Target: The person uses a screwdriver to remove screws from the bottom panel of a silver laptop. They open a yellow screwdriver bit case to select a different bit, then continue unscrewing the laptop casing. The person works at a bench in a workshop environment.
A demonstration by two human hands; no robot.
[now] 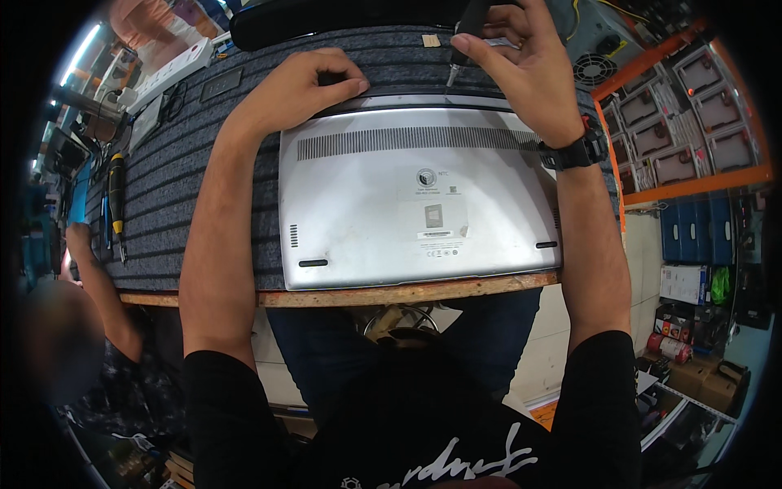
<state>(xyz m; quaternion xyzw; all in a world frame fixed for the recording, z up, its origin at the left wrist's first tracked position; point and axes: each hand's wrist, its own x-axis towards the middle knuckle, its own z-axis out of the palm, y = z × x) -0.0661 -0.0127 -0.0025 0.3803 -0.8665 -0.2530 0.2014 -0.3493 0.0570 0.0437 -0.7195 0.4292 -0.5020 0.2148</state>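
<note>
A silver laptop (371, 200) lies bottom up on the bench, its vent strip toward the far side. In my right hand (525, 69), a black screwdriver (472, 37) points its metal tip (451, 77) down at the laptop's far edge; whether the tip touches is unclear. At the far left corner rests my left hand (314, 77), its fingers curled and the thumb tip close to the index finger beside that edge. Anything between those fingertips is hidden.
A ribbed dark grey mat (216, 155) covers the bench. Left of my arm lies a yellow-black screwdriver (117, 191), beyond it a white power strip (175, 73). A long black object (301, 20) stands at the back. An orange-framed rack (684, 183) is at right; another person's arm (102, 293) is at left.
</note>
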